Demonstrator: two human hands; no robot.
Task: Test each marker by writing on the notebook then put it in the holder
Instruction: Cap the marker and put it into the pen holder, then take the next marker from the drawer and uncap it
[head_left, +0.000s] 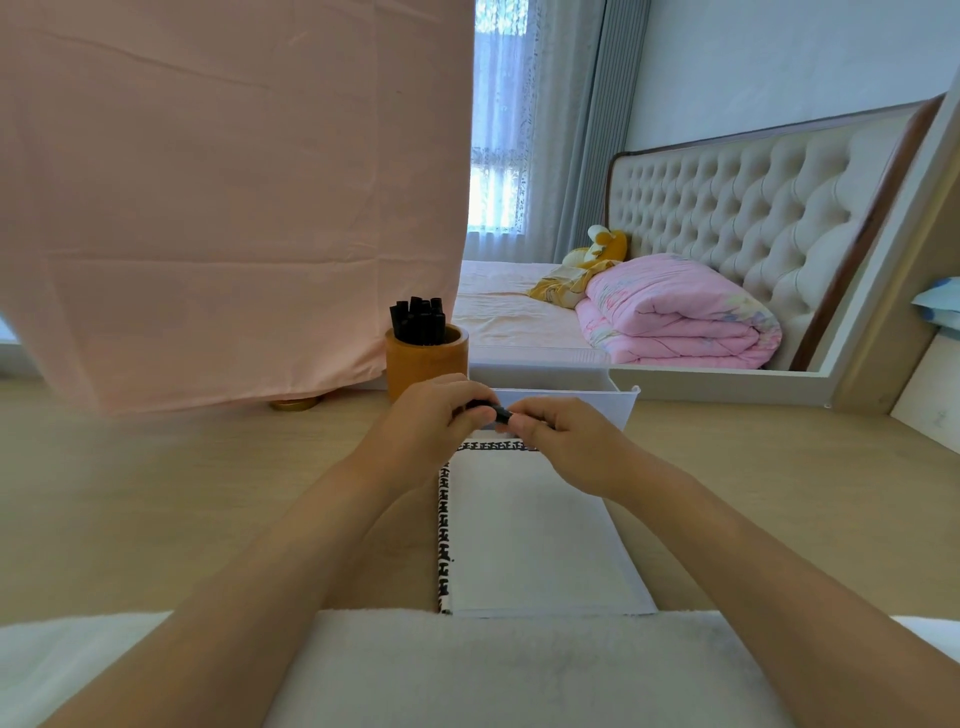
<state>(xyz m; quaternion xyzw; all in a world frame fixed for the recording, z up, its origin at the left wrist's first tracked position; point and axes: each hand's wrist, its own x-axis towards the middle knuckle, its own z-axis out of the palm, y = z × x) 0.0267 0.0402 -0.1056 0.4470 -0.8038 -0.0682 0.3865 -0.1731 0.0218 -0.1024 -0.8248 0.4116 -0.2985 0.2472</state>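
Head view shows both hands in the middle of the frame, holding one black marker (493, 412) between them. The left hand (428, 418) wraps its fingers round one end. The right hand (563, 441) pinches the other end. The marker sits just above the top edge of the notebook (530, 545), which lies lower in the frame, and its page looks blank. I think the cap is being pulled off, but I cannot tell for sure. To do it well, pull straight along the marker, not sideways. Hold the body tight so it does not slip. Keep the cap in one hand so it does not get lost. The holder (426, 369), up and left of the hands, has other black markers (418, 322) standing in it.
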